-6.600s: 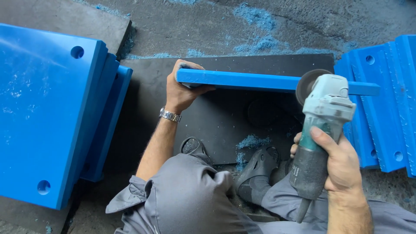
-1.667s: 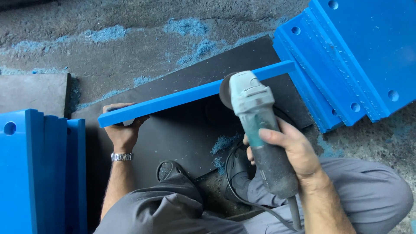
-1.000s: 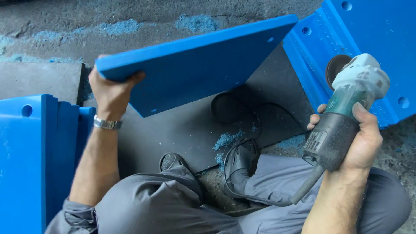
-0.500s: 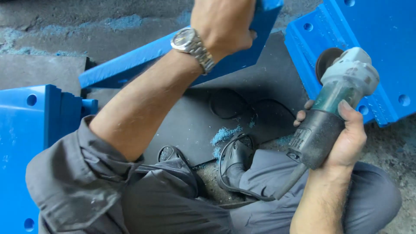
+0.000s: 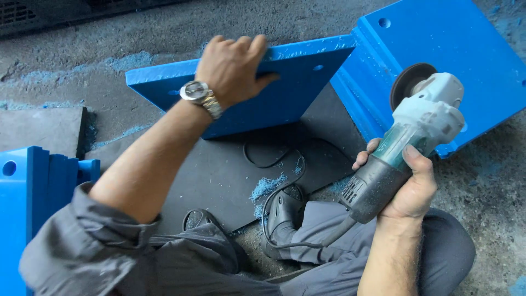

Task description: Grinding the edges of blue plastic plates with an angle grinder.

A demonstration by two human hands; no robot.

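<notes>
- Since half a second ago, the left hand (image 5: 233,66) has pulled the blue plate (image 5: 274,93) lower and flatter; now its fingers are clamped over the plate's far edge.
- Tilted, the plate leans above the black mat (image 5: 230,175).
- Right hand (image 5: 411,189) is closed around the angle grinder (image 5: 408,140), held up in the air, well apart from the plate.
- Stacks of blue plates lie at the right (image 5: 455,60) and at the left (image 5: 33,186).
- Blue dust (image 5: 266,186) lies on the mat.

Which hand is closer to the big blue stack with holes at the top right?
Right. The right hand holds the grinder just in front of the blue stack; the left hand grips the tilted blue board farther away.
</notes>
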